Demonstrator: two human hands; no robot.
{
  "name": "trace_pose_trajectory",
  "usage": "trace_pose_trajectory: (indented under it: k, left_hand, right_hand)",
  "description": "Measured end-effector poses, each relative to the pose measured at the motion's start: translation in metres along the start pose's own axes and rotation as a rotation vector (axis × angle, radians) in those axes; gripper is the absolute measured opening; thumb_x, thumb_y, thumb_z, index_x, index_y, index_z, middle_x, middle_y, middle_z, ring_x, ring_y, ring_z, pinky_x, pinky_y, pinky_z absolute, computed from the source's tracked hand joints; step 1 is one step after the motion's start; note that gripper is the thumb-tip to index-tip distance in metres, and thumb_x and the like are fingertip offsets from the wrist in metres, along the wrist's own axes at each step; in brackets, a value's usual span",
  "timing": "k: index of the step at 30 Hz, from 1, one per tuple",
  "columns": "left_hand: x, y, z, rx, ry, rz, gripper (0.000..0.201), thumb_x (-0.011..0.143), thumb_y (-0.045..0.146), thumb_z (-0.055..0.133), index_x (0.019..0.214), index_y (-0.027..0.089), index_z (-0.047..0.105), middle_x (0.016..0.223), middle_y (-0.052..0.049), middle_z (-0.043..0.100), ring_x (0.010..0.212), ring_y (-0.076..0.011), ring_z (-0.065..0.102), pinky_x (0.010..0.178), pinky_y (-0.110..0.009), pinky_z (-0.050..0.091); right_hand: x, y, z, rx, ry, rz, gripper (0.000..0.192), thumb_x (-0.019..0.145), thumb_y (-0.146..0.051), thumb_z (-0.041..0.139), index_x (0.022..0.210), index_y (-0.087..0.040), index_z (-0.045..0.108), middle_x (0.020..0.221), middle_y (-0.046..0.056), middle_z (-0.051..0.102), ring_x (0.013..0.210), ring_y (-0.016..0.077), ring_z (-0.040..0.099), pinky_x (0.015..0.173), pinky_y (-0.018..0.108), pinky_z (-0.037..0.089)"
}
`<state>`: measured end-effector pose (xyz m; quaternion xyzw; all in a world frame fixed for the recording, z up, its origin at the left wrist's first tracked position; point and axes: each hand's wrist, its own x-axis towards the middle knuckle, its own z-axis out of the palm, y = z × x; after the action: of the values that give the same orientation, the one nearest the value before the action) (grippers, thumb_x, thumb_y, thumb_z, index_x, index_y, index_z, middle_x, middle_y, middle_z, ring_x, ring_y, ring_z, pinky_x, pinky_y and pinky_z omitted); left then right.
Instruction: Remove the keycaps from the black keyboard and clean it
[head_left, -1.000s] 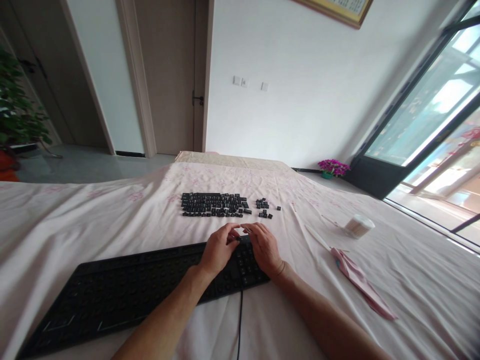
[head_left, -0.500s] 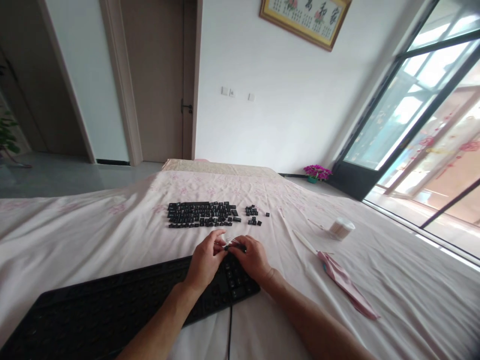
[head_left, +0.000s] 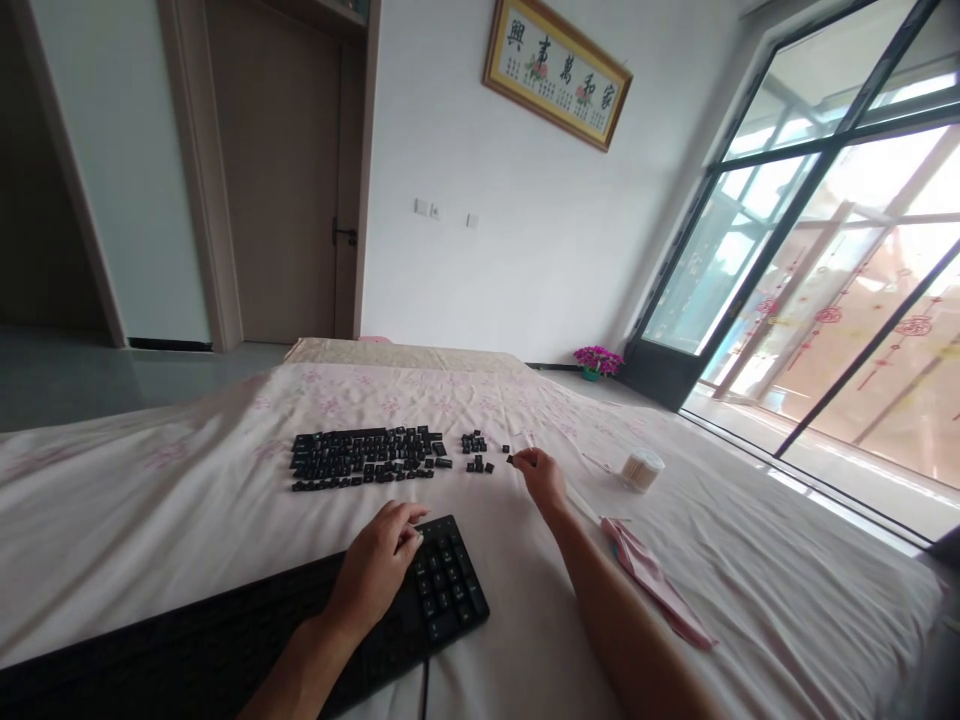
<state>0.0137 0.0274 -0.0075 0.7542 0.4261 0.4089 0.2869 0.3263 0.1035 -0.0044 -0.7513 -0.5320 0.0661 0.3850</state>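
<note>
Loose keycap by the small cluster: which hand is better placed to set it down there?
Right. The right hand is stretched out beside the small keycap cluster, pinching a keycap. The left hand rests back on the keyboard.

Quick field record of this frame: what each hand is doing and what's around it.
left hand: resting on the keyboard, number-pad end
right hand: stretched forward, fingers pinching a small black keycap
keycaps laid out: rows on the sheet beyond the keyboard, with a smaller cluster to their right
nearby: cotton swab tub, pink cloth
surface: pink floral sheet
</note>
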Motion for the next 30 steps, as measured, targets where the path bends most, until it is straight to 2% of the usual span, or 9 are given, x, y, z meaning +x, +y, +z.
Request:
trace_pose_trajectory:
  k: [6, 15, 23, 30]
  left_hand:
    - [0.0, 0.003, -0.002, 0.038, -0.032, -0.007, 0.025, 0.081, 0.01, 0.047, 0.095, 0.022, 0.065, 0.098, -0.004, 0.062, 0.084, -0.0166, 0.062, 0.08, -0.03, 0.048]
    - [0.0, 0.005, -0.003, 0.069, -0.059, -0.013, 0.023, 0.08, 0.009, 0.048, 0.091, 0.021, 0.065, 0.098, -0.003, 0.063, 0.085, -0.0164, 0.061, 0.081, -0.027, 0.047]
    - [0.002, 0.005, -0.004, 0.073, -0.075, -0.02, 0.024, 0.08, 0.009, 0.048, 0.092, 0.022, 0.065, 0.099, -0.003, 0.063, 0.086, -0.0164, 0.062, 0.081, -0.027, 0.046]
    - [0.001, 0.003, -0.003, 0.06, -0.066, -0.004, 0.023, 0.08, 0.009, 0.049, 0.091, 0.021, 0.065, 0.098, -0.003, 0.062, 0.085, -0.0156, 0.061, 0.08, -0.026, 0.046]
  right_hand:
    - [0.035, 0.029, 0.004, -0.138, -0.014, 0.094, 0.022, 0.074, -0.037, 0.062, 0.087, -0.021, 0.072, 0.089, 0.007, 0.071, 0.081, 0.0232, 0.063, 0.063, 0.03, 0.039]
    - [0.067, 0.034, 0.015, -0.221, -0.07, 0.135, 0.022, 0.077, -0.036, 0.063, 0.091, -0.024, 0.074, 0.091, 0.005, 0.072, 0.085, 0.0211, 0.064, 0.068, 0.027, 0.043]
    - [0.075, 0.034, 0.021, -0.213, -0.091, 0.142, 0.024, 0.077, -0.035, 0.063, 0.095, -0.025, 0.075, 0.093, 0.005, 0.073, 0.088, 0.0219, 0.065, 0.07, 0.027, 0.044]
    - [0.066, 0.026, 0.013, -0.171, -0.04, 0.119, 0.028, 0.076, -0.038, 0.063, 0.096, -0.021, 0.075, 0.096, 0.009, 0.073, 0.093, 0.0253, 0.065, 0.074, 0.029, 0.044]
